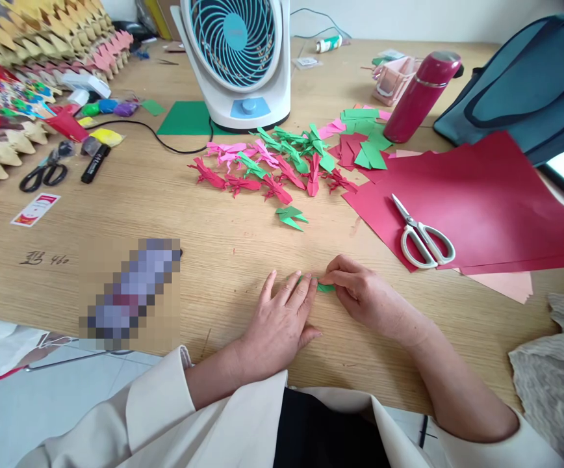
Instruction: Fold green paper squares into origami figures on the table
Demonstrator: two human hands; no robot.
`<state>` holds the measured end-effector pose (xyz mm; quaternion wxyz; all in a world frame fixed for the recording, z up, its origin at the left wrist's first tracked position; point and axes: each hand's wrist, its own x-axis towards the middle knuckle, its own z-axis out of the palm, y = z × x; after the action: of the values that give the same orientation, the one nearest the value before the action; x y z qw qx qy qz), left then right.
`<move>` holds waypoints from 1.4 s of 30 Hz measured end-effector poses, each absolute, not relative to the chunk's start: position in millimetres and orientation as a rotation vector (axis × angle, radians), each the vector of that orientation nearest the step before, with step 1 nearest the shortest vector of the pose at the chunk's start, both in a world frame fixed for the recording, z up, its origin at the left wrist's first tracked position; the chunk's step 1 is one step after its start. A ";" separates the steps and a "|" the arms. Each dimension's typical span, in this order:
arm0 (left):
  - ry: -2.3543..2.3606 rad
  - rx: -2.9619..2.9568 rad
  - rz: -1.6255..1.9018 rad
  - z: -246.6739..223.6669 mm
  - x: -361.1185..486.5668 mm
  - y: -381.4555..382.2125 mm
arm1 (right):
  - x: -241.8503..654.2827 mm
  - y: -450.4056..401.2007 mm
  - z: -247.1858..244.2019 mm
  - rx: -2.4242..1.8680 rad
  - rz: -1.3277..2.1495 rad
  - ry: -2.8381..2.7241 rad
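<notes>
A small piece of green paper point(327, 287) lies on the wooden table, mostly covered by my hands. My left hand point(282, 318) rests flat on the table with fingers spread, and its fingertips press on the left part of the paper. At the paper's right part, my right hand point(364, 292) has thumb and fingers pinched together on it. Just beyond my hands sits a folded green paper piece point(290, 217) with pointed ends. Farther back is a cluster of folded paper figures in red point(277, 188), green point(294, 155) and pink point(226, 153).
White-handled scissors point(416, 237) lie on red paper sheets point(487, 201) at right. A magenta bottle point(421, 97) stands behind, near a blue bag point(520, 84). A fan point(250, 107) stands at the back. Black scissors point(43, 174), a marker point(95, 164) and a blurred-out object point(133, 289) are at left.
</notes>
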<state>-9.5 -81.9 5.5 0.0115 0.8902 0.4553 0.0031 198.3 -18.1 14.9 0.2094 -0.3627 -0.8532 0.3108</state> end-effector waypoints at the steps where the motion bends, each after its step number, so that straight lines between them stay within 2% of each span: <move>1: 1.418 2.775 0.013 5.5 -9.9 -81.4 | 198.7 -18.0 14.9 -1.006 0.860 -2.372; 6: 1.406 2.790 0.017 6.0 -10.3 -80.2 | 201.4 -18.3 17.5 -1.006 0.830 -2.428; 15: 1.422 2.801 -0.006 8.7 -8.8 -81.6 | 201.9 -27.5 30.0 -0.904 0.329 -2.792; 25: 1.431 2.815 -0.013 7.4 -8.3 -81.9 | 192.8 -37.1 33.3 -0.936 0.117 -2.946; 37: 1.421 2.829 -0.029 9.8 -9.0 -80.9 | 199.4 -34.7 28.9 -0.930 0.244 -2.869; 42: 1.389 2.818 -0.010 12.8 -6.1 -78.3 | 201.7 -26.5 23.9 -1.055 0.280 -2.739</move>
<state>-6.1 -78.3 12.8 0.0000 0.8969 0.4422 -0.0033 201.7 -26.5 23.9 0.0966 -0.3562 -0.9246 0.0944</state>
